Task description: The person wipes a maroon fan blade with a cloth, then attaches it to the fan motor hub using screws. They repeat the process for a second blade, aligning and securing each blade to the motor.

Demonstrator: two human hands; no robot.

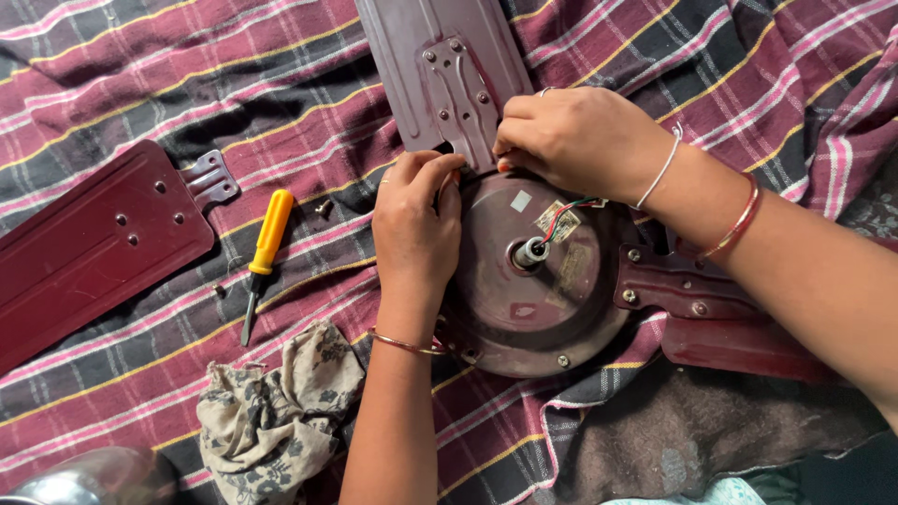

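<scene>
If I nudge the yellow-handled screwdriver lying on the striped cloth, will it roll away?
Probably only a little: the yellow-handled screwdriver lies on soft, wrinkled striped cloth, which should damp rolling. Its rounded handle could still turn. It looks stiff and likely light, easy to lift.

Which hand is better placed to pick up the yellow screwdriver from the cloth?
Probably the left hand: the yellow screwdriver lies on its side. The right hand is farther off, at the blade bracket.

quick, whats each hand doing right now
Left hand: fingers curled at the rim of the fan motor housing; grip cannot be told.
Right hand: fingertips pinched at the blade bracket; what they pinch is hidden.
</scene>
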